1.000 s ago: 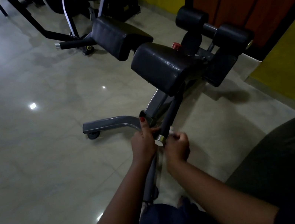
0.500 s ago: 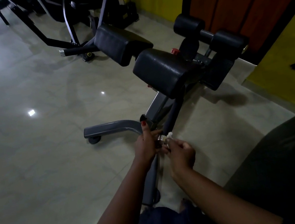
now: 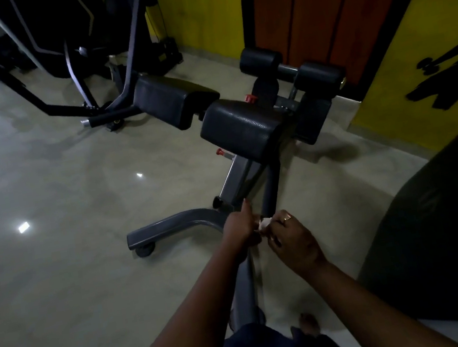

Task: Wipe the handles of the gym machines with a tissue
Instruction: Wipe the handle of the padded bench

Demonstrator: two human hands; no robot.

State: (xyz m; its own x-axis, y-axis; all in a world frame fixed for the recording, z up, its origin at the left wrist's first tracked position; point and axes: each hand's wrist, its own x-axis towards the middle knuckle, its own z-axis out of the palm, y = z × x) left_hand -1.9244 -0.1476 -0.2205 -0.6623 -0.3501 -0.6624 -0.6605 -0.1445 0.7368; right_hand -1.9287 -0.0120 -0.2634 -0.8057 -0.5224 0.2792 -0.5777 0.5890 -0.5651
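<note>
A black padded bench machine (image 3: 240,129) stands on the tiled floor in front of me. One of its black handles (image 3: 269,189) slopes down toward me and ends in a metal cap between my hands. My left hand (image 3: 240,229) curls around that end from the left, index finger pointing up. A small white tissue (image 3: 264,223) shows at the cap, pinched by my right hand (image 3: 291,238), which wears a ring. The second handle (image 3: 109,118), also metal-capped, juts out to the left farther back.
The machine's grey curved base leg (image 3: 176,227) with a wheel lies left of my hands. Two black roller pads (image 3: 259,62) sit at the far end near a brown door. Larger black machines (image 3: 56,35) stand at the back left. Yellow walls run along the right.
My right hand has slid slightly back off the handle's end, its fingers spread more over the tissue. My head has lifted, so more of the room shows.
</note>
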